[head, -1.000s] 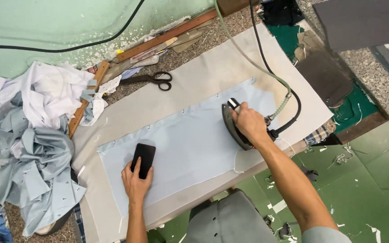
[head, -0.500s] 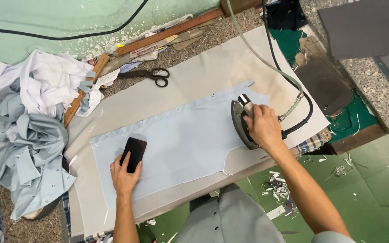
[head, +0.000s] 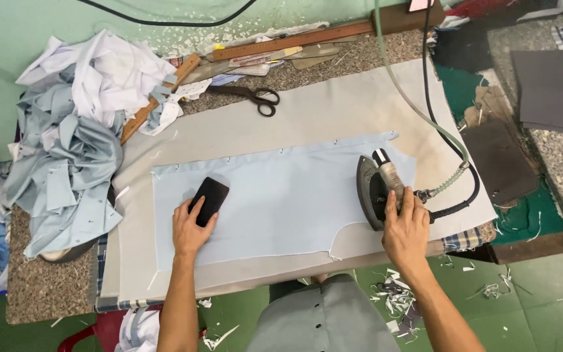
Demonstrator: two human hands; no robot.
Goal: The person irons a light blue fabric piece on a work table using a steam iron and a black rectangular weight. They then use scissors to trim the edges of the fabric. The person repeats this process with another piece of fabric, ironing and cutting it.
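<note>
A light blue fabric piece (head: pixel 281 195) lies flat on the beige ironing pad (head: pixel 333 111). My left hand (head: pixel 190 228) presses a small black block (head: pixel 208 201) onto the fabric near its left end. My right hand (head: pixel 405 228) grips the handle of a dark steam iron (head: pixel 373 189) standing at the fabric's right end. A green hose and a black cable (head: pixel 454 173) run from the iron up and away to the back.
Black scissors (head: pixel 255 98) lie at the back of the pad. A heap of blue and white cloth pieces (head: pixel 79 124) covers the left side. Wooden rulers (head: pixel 294 39) lie along the back wall. Dark pads (head: pixel 503 160) sit at the right. Fabric scraps litter the green floor (head: pixel 529 300).
The view has shifted, so the table sits more squarely in frame. My right hand stays on the iron at the fabric's right end. My left hand still holds the black block down.
</note>
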